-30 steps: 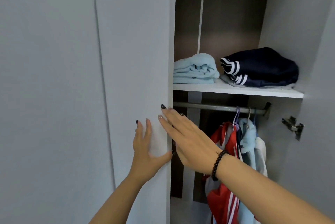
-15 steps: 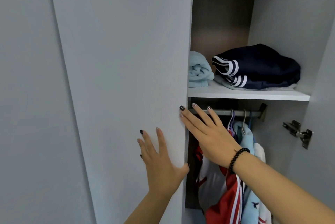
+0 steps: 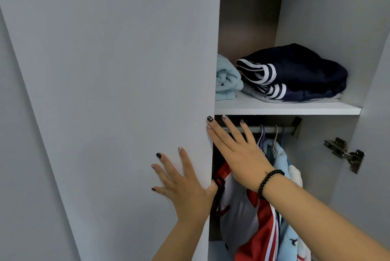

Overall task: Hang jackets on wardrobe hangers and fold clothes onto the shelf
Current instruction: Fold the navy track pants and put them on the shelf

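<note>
My left hand (image 3: 183, 184) lies flat with spread fingers on the grey wardrobe door (image 3: 126, 91), thumb at its edge. My right hand (image 3: 236, 151), with a black bead bracelet, has straight fingers touching the same door edge. Behind them a red and white jacket (image 3: 249, 224) and a light blue jacket (image 3: 280, 159) hang from hangers on the metal rail (image 3: 272, 128). On the white shelf (image 3: 295, 108) lie a folded navy garment with white stripes (image 3: 295, 72) and a folded light blue garment (image 3: 226, 80), partly hidden by the door.
The right-hand door (image 3: 377, 134) stands open at the frame's right, with a metal hinge (image 3: 344, 153) on the side wall. A brown back panel (image 3: 249, 17) shows above the shelf. A closed grey panel (image 3: 21, 134) fills the far left.
The left door has swung further right, covering more of the opening and the folded light blue garment. Both hands have moved right with the door edge.
</note>
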